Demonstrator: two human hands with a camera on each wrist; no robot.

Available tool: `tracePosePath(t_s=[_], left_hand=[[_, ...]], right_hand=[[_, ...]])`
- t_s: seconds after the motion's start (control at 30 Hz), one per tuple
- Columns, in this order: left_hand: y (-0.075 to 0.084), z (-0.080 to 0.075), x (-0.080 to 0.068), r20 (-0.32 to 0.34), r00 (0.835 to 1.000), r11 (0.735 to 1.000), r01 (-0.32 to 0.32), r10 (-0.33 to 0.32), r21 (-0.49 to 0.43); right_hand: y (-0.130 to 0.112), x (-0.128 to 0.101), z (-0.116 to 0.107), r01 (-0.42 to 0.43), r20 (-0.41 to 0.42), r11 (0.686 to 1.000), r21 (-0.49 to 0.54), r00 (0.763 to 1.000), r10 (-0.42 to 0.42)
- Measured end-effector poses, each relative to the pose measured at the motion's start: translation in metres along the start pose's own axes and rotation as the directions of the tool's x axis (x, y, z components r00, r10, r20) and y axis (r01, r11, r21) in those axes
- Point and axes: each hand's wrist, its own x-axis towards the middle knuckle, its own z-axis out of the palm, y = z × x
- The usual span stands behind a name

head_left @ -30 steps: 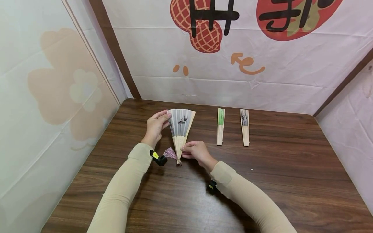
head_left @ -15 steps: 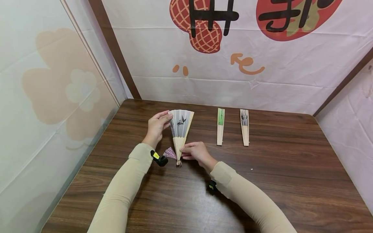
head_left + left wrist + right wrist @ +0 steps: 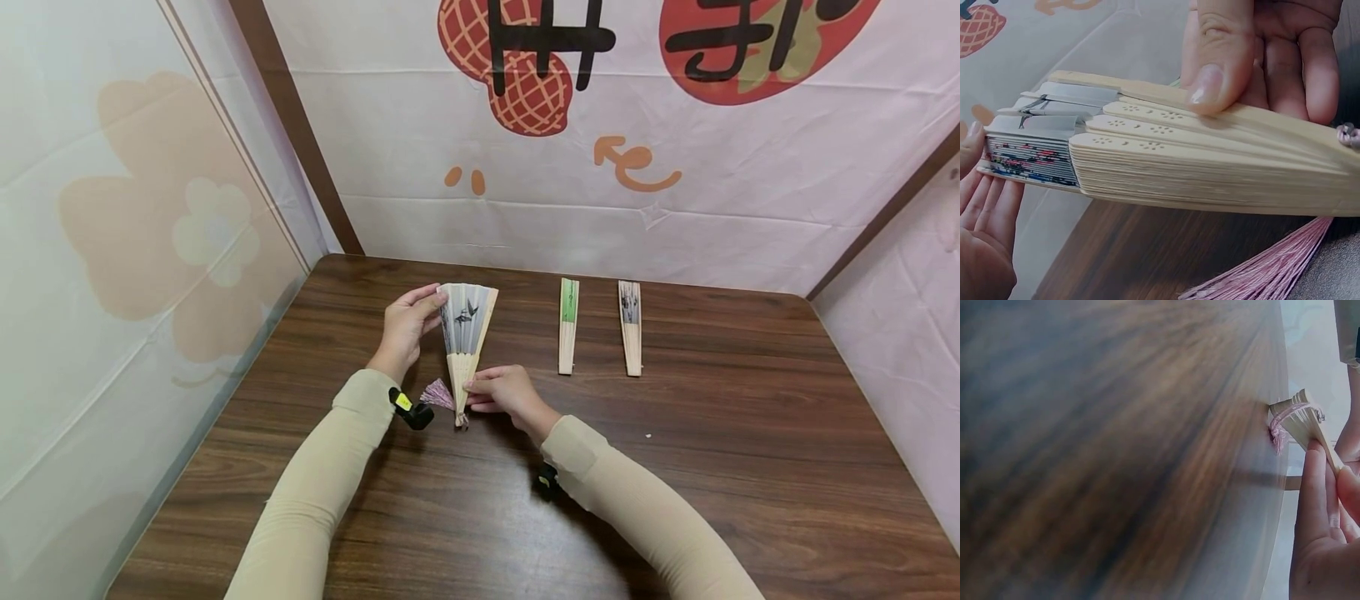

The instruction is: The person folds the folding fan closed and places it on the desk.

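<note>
A partly spread folding fan (image 3: 467, 321), grey with dark bird prints and pale wooden ribs, is held between both hands. My left hand (image 3: 405, 327) pinches its upper left corner; in the left wrist view the left hand (image 3: 988, 250) has its thumb above and fingers below the stacked pleats. Near the pivot, my right hand (image 3: 510, 396) pinches the right outer stick between thumb and fingers, as the right wrist view of the right hand (image 3: 1325, 550) also shows. A pink tassel (image 3: 437, 394) hangs from the pivot end and lies to the left. Many ribs are gathered tightly at the left.
Two folded fans lie apart on the wooden table (image 3: 720, 467) to the right: a green fan (image 3: 567, 325) and a grey fan (image 3: 630, 327). A printed cloth wall (image 3: 525, 221) stands behind the table, and another cloth wall (image 3: 112, 375) runs along its left.
The fan has narrowed slightly. Its left edge and my left hand have moved a little right, while its upper right edge has come a little left. The right hand has barely moved.
</note>
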Motion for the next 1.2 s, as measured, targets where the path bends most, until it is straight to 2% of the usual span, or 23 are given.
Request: tracePosePath(t_s=[0.3,0.67,0.83,1.2], left_hand=[[0.0013,0.0018,-0.0009,0.001,1.0,0.999,-0.002,0.001,0.035],[0.0006,0.005,-0.0029,0.016,1.0,1.0,-0.004,0.003,0.021],[0.0024,0.0074,-0.0052,0.039,0.999,0.999,0.0,-0.002,0.037],[0.0049,0.0089,-0.0077,0.034,0.999,0.999,0.02,-0.022,0.051]], right_hand=[[0.0009,0.0013,0.0015,0.003,0.018,1.0,-0.012,1.0,-0.003],[0.0005,0.0016,0.0013,-0.002,0.027,1.0,-0.019,1.0,0.003],[-0.0002,0.0011,0.0009,-0.009,0.028,0.999,-0.031,1.0,0.01],[-0.0033,-0.0018,0.002,0.003,0.037,0.999,-0.054,0.999,-0.001]])
